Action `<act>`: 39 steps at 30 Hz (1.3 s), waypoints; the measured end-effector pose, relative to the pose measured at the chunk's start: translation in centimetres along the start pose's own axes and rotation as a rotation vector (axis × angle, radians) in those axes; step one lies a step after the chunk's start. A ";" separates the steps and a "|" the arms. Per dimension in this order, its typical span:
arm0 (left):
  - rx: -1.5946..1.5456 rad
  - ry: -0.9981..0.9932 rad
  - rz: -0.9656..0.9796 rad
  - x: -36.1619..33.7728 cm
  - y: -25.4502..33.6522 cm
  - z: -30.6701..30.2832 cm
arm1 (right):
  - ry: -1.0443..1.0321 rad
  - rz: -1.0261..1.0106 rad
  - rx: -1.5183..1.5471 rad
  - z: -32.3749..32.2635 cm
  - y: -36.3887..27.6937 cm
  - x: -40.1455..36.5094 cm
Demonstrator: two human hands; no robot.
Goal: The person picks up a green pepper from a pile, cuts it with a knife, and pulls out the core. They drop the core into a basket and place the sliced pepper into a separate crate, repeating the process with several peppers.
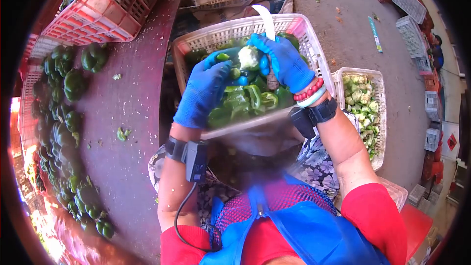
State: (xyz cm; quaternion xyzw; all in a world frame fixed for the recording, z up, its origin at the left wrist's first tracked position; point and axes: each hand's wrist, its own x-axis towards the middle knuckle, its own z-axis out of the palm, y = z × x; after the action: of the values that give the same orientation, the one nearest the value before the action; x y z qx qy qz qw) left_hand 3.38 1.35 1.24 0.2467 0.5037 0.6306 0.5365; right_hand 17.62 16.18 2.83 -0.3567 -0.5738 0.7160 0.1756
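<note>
Left hand (203,93) grips a green pepper (245,59); right hand (284,61), touching it, seemingly clasps a knife (265,19).

Blue gloves are worn on the left hand (203,93) and the right hand (284,61). The pepper (248,58) is green with a white core, and the knife (265,19) has a white blade. The bracelet (310,93) is made up of red beads and a white band. The loose peppers (64,118) along the left edge of the maroon table (132,98) are dark green. The basket (304,29) is white and the crate (113,0) is red.

Left hand (203,93) and right hand (285,64) meet, both curled closed.
</note>
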 end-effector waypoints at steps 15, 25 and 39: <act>-0.578 -0.359 0.070 -1.2 1.1 -0.9 | -0.116 0.028 0.568 -2.4 0.1 1.0; 0.538 0.693 -0.589 -38.3 2.0 -13.9 | -0.141 0.334 0.825 -4.8 2.9 2.9; 1.617 0.810 -0.028 -18.3 1.6 -21.7 | -0.022 0.427 0.520 0.5 3.6 1.6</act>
State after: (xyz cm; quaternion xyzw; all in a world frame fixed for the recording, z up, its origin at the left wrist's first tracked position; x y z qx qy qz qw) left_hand -10.27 -23.45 -1.20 0.3014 0.9463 0.1164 -0.0114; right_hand 16.76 15.93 -1.02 -0.4043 -0.2861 0.8629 0.1003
